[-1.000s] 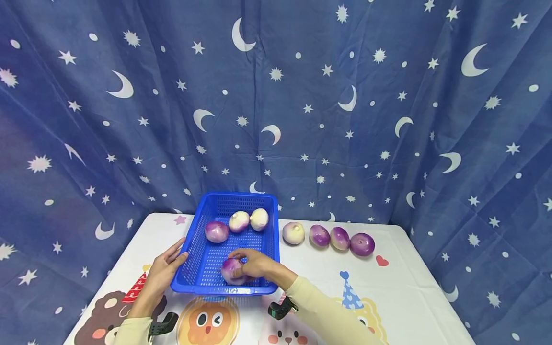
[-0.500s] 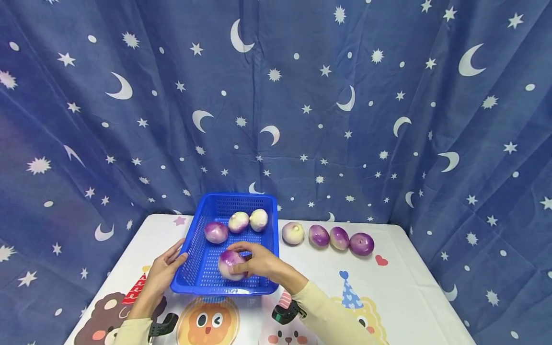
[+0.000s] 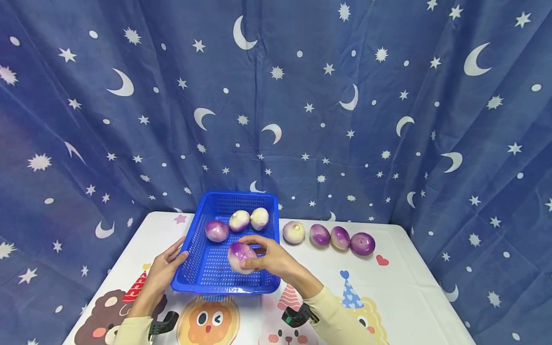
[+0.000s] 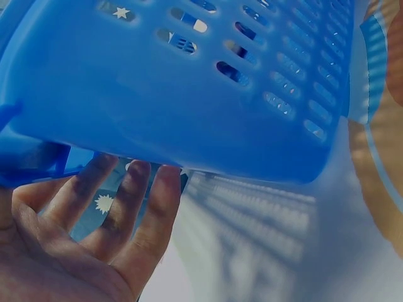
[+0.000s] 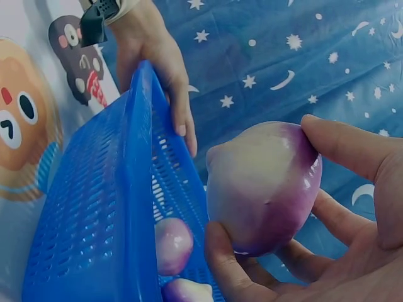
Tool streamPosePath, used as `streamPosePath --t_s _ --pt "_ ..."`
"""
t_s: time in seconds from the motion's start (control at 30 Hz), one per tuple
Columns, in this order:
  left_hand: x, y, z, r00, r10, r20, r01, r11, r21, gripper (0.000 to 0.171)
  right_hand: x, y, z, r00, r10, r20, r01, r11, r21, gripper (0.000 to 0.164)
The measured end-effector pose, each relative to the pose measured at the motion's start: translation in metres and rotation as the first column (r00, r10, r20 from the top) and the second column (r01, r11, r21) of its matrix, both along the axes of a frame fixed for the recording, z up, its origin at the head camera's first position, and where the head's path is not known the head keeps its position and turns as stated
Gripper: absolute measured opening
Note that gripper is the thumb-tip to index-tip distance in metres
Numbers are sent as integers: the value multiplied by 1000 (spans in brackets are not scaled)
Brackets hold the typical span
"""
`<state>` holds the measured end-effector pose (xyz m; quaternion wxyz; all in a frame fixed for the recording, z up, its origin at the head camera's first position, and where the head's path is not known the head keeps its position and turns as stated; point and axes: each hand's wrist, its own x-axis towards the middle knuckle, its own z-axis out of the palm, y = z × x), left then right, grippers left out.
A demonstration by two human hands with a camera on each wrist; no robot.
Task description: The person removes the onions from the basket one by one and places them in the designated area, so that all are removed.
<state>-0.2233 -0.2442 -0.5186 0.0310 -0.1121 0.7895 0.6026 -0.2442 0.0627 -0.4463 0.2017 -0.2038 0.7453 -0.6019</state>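
My right hand (image 3: 273, 261) grips a purple-and-white turnip (image 3: 241, 258) between thumb and fingers, above the near right part of the blue plastic basket (image 3: 224, 289). In the right wrist view this turnip (image 5: 261, 189) fills the middle, clear of the rim. Three other turnips lie inside the basket toward the back: a mostly purple turnip (image 3: 217, 231), a pale turnip (image 3: 239, 221) and another pale turnip (image 3: 259, 219). My left hand (image 3: 161, 270) rests at the basket's left side. Its fingers (image 4: 157, 207) are fairly straight, their tips touching the rim from outside.
Several turnips stand in a row right of the basket, from a pale turnip (image 3: 293, 233) to a dark purple turnip (image 3: 362, 244). A white tablecloth (image 3: 401, 287) with cartoon prints covers the table. A blue star-and-moon curtain (image 3: 327, 120) hangs behind.
My right hand has lifted the turnip from the basket's bottom near the front, up and slightly to the right. The left hand and the basket have stayed in place.
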Motion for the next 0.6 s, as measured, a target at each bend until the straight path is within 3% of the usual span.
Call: streamPosePath --t_s 0.27,0.6 --pt "0 0 -1 1000 -8 13 8 1000 5 63 4 18 1 998 -42 -40 43 999 24 52" --pt "1 -1 1 1000 -6 13 6 1000 -1 64 2 43 -1 992 -126 -24 126 992 22 56"
